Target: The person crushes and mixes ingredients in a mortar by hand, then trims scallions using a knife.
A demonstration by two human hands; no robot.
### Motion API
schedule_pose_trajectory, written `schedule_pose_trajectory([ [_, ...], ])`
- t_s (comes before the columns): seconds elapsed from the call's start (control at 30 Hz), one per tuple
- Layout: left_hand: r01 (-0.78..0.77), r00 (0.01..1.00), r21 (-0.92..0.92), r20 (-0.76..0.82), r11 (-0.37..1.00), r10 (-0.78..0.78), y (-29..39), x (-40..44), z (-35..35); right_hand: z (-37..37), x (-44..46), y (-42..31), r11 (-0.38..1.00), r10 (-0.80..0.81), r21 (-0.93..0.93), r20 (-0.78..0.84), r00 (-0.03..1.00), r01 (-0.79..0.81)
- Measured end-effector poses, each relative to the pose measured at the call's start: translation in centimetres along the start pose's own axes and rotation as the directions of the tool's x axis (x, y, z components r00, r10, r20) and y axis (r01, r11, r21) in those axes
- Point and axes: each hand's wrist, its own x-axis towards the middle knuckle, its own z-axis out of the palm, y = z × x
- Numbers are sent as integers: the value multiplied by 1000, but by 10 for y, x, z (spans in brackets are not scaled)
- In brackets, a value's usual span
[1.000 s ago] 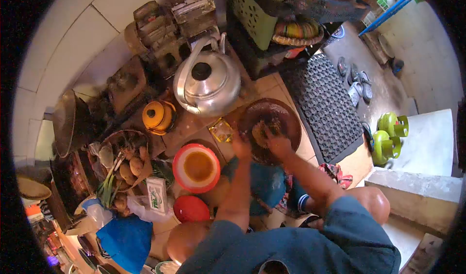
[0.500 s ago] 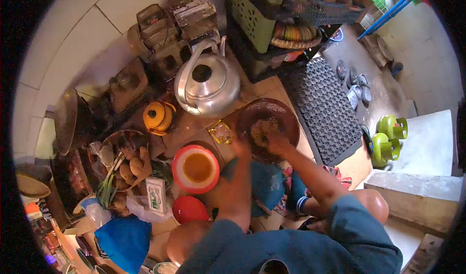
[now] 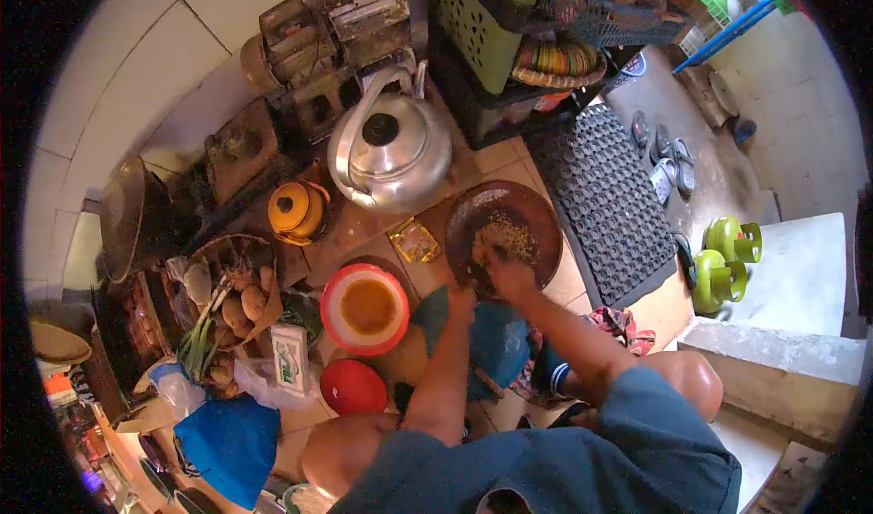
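A wide, dark brown mortar dish [image 3: 543, 232] rests on the tiles in front of me, with crumbly tan food [image 3: 505, 234] in its middle. My right hand [image 3: 512, 277] reaches in over the near side, its fingers closed at the edge of the food. Whatever it grips is hidden beneath the fingers. At the near left rim, my left hand [image 3: 462, 297] is closed on the dish's edge. Left of the dish lies a small yellow packet [image 3: 415, 241]. A red-rimmed bowl [image 3: 331, 307] holding brown liquid stands farther left, with a round red object [image 3: 353, 388] below it.
A large metal kettle [image 3: 393, 155] and a small orange lidded pot [image 3: 297, 210] stand beyond the bowl. A basket of vegetables [image 3: 238, 309] and a white packet [image 3: 291, 359] are at left. A black mat [image 3: 609, 209] lies right of the dish, near green gas cylinders [image 3: 718, 280].
My left hand has come down toward me, from beside the yellow packet to the dish's near left rim. My right hand has shifted slightly left; more of the tan food shows.
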Motion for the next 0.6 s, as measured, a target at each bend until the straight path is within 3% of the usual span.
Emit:
schedule_pose_trajectory([
  [0.07,78,997,-98,16,992,-77,19,-23,10,-6,51,27,965,-65,253,-7,998,64],
  [0.13,34,999,45,-5,998,-34,38,-44,14,-10,51,42,923,-221,330,41,974,196],
  [0.2,-56,998,84,25,995,54,45,-31,14,-13,50,30,963,-169,219,25,985,160],
  [0.27,-121,990,2,74,993,120,-5,-6,4,-6,-8,-8,992,94,-82,-35,995,-97],
  [0.33,32,999,144,23,989,-36,-6,0,0,30,11,18,995,40,99,-220,975,-18],
  [0.4,66,998,129,7,989,-68,4,10,3,-50,47,15,997,44,62,122,992,-52],
  [0.5,25,1000,-79,21,997,-23,-4,-4,5,-87,72,41,887,-79,404,612,787,-225],
  [0.53,9,1000,-115,18,993,-7,-5,-15,3,-78,80,50,899,-211,435,323,923,53],
  [0.57,-2,1000,-159,7,987,3,-6,-27,3,-58,91,62,870,-356,372,19,934,324],
  [0.6,31,999,-138,-12,990,-33,-1,-39,5,-43,97,68,799,-495,232,-270,826,554],
])
